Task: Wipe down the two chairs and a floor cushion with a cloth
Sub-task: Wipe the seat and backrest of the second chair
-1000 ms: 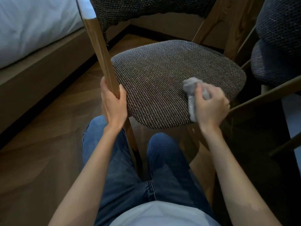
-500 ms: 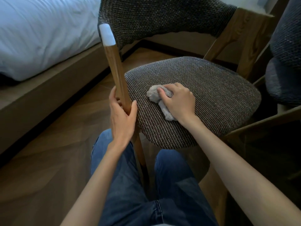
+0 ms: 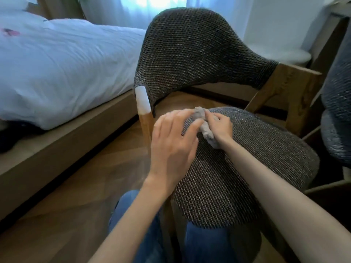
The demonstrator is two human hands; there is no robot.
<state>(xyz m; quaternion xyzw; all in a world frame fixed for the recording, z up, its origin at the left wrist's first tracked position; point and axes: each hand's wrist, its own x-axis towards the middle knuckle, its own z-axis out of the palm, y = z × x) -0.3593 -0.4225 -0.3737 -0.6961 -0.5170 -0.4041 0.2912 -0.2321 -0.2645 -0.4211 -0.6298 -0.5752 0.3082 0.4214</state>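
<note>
- While my right hand (image 3: 221,128) clutches the soft, limp cloth (image 3: 208,133) mid-bunch on the chair seat (image 3: 256,158),
- my left hand (image 3: 172,143) hovers, fingers (image 3: 179,115) spread, perhaps touching it.

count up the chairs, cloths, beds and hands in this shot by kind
chairs: 2, the woven chair and the dark blue chair at the right edge
cloths: 1, the grey cloth on the woven seat
beds: 1, the bed
hands: 2, the left hand and the right hand
total: 6
</note>
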